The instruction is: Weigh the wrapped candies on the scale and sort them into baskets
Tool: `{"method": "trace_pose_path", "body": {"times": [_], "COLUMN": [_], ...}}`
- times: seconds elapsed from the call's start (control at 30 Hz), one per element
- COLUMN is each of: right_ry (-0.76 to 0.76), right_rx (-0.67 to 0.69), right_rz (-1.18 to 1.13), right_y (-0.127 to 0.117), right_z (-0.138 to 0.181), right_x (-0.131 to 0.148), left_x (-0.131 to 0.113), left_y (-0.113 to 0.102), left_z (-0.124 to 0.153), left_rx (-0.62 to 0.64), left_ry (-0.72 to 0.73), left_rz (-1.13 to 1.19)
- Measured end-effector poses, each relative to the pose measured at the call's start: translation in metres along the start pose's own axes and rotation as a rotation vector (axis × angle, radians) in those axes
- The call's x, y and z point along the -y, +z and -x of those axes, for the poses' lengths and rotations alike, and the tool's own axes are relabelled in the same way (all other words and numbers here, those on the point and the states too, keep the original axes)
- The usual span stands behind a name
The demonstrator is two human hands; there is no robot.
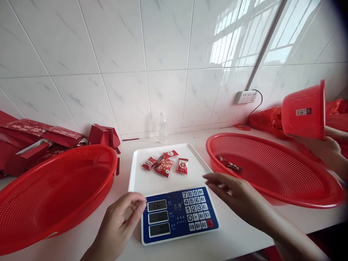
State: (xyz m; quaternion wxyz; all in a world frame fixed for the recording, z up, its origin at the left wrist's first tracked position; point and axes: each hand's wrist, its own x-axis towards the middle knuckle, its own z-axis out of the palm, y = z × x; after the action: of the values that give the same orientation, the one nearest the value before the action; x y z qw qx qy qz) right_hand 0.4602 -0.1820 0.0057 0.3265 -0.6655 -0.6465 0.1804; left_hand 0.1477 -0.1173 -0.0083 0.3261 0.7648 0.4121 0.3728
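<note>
My left hand [119,221] is beside the display end of a digital scale [179,241], its fingers curled and thumb close to the index fingertip, with nothing visible in it. Over the scale's right edge hovers my right hand [233,194], fingers stretched out and holding nothing. Several small red snack packets lie on the scale's white tray [154,186], among them a larger square one [164,167] and a separate one [182,166] to the right. A red oval basket [108,181] stands at left. Another red basket [261,145] at right holds a few dark-wrapped packets [233,167].
At far right another person's hand [323,150] holds up a tilted red basket [301,112]. A clear plastic bottle [162,128] stands by the tiled wall. Red folded boxes [40,134] pile up at back left. A power strip [247,96] with a black cable hangs on the wall.
</note>
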Motion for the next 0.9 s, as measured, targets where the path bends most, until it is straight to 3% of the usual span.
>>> {"method": "trace_pose_path", "body": {"times": [0.1, 0.17, 0.33, 0.5, 0.6, 0.73, 0.8, 0.9], "right_ry": [-0.209, -0.295, -0.385, -0.371, -0.351, -0.349, -0.335, -0.334], "right_rx": [0.044, 0.111, 0.268, 0.28, 0.268, 0.258, 0.173, 0.04], "right_rz": [0.202, 0.3, 0.355, 0.41, 0.435, 0.41, 0.286, -0.114], "right_y": [0.016, 0.03, 0.05, 0.055, 0.055, 0.048, 0.041, 0.033], "right_z": [-0.038, -0.062, -0.093, -0.101, -0.102, -0.104, -0.105, -0.108], "right_x": [0.023, 0.036, 0.052, 0.054, 0.053, 0.055, 0.057, 0.059], "left_x": [-0.021, -0.026, -0.017, -0.005, -0.002, -0.006, -0.011, -0.021], "left_y": [0.012, 0.023, 0.038, 0.033, 0.026, 0.015, 0.012, 0.012], "left_z": [-0.037, -0.066, -0.116, -0.128, -0.127, -0.124, -0.122, -0.117], "left_rx": [0.011, 0.038, 0.203, 0.174, 0.11, 0.1, 0.107, 0.125], "left_ry": [0.2, 0.26, 0.145, 0.1, 0.064, -0.022, -0.035, 0.009], "left_rz": [-0.143, -0.235, -0.463, -0.397, -0.243, 0.266, 0.43, 0.568]}}
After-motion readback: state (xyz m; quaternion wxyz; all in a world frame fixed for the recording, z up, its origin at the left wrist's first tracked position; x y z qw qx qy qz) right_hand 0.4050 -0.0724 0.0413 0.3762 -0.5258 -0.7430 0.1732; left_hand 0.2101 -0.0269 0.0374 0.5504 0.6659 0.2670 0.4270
